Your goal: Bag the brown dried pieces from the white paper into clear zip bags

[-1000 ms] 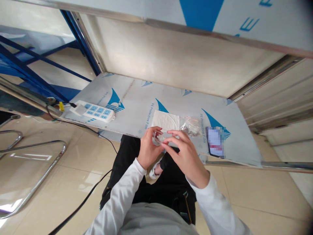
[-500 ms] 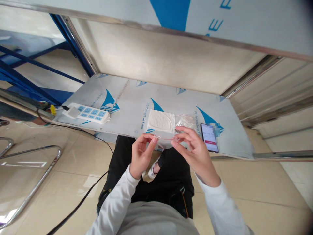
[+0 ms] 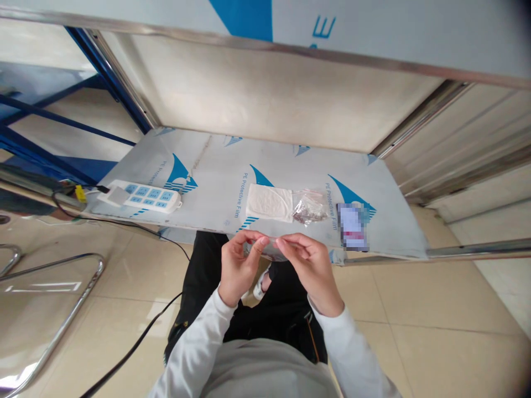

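Both hands pinch the top edge of a clear plastic zip bag (image 3: 272, 252), which hangs between them just off the front edge of the shelf. My left hand (image 3: 240, 268) has its thumb and forefinger closed on the edge. Close beside it, my right hand (image 3: 309, 268) grips the same edge, its fingertips almost meeting the left ones. Whether the bag holds anything cannot be made out. On the shelf beyond lies a flat white folded pad or packet (image 3: 269, 203). Touching its right side is another clear bag (image 3: 309, 207) with small dark contents, too small to name.
A white power strip (image 3: 149, 196) with a plug and black cable (image 3: 141, 224) sits on the left of the film-covered shelf (image 3: 215, 166). To the right lies a phone (image 3: 352, 228). An upper shelf (image 3: 166, 25) overhangs the back; a metal chair frame (image 3: 89, 290) stands at left.
My right hand has moved left along the bag's edge, closing the gap to my left hand, and its raised fingers have come down. The view has shifted slightly.
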